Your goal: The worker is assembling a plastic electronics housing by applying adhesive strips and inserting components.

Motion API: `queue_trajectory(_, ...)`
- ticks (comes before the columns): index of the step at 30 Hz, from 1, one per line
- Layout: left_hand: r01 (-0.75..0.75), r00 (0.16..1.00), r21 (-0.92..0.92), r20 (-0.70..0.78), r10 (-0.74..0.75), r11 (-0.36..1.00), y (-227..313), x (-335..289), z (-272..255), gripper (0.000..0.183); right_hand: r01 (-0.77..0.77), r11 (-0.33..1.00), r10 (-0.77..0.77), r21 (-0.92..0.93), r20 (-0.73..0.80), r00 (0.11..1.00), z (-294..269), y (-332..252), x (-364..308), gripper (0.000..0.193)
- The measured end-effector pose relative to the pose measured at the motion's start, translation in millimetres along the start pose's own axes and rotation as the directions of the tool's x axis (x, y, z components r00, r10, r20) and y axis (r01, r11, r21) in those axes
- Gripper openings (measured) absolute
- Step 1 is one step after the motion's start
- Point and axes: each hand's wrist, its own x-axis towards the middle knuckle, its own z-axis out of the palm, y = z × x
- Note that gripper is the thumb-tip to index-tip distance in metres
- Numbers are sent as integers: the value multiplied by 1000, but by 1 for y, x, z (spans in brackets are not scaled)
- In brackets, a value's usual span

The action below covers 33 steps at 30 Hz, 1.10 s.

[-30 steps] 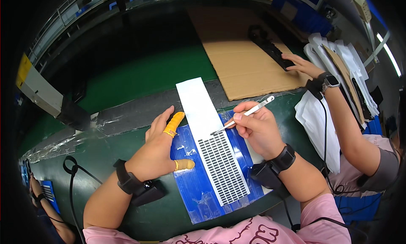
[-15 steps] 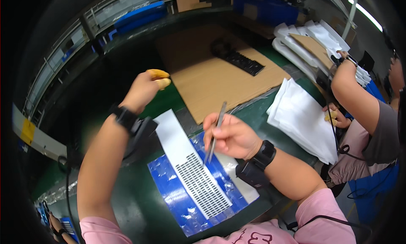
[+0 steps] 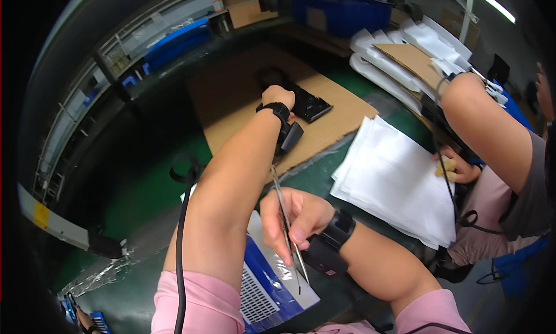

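My left hand (image 3: 279,96) reaches across to the far cardboard sheet (image 3: 226,122), right beside a black slatted part (image 3: 313,107). Its fingers are hidden behind the hand, so I cannot tell whether they grip the part. Nearer to me, my right hand (image 3: 304,215) is closed round a pair of metal tweezers (image 3: 277,183), whose tips point down toward me. Below them lies a blue glossy sheet (image 3: 255,260) bearing a white strip with rows of small black stickers (image 3: 255,296). My left forearm covers much of that strip.
A stack of white sheets (image 3: 394,177) lies to the right, with a co-worker's hand (image 3: 454,166) on its edge. White foam pieces (image 3: 382,73) and cardboard are piled beyond. A black cable (image 3: 183,235) crosses my left arm. A blue bin (image 3: 341,14) stands at the back.
My left hand has moved right and away from me, onto the black part. My left forearm now covers the strip. My right hand still holds the tweezers. The whole view has shifted somewhat.
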Motion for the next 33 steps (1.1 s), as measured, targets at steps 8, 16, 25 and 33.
queue_trajectory(8, -221, 975, -625, -126, 182, 748, -50, -56, -109, 15, 260, 965, -261, -44, -35, 965, -20, -12, -45, 29)
queue_trajectory(16, -154, 972, -981, -130, 195, 114, -151, -210, -232, 12, 160, 948, -246, -276, -312, 918, -32, 4, -20, 17)
queue_trajectory(25, 24, 991, -1000, 26, 135, 17, -194, -291, -234, 39, 176, 900, -395, -400, -573, 718, -34, -11, 26, 28)
queue_trajectory(33, 144, 970, -990, 140, 200, -4, -189, -305, -222, 58, 137, 797, -362, -589, -284, 888, 34, 28, 13, 30)
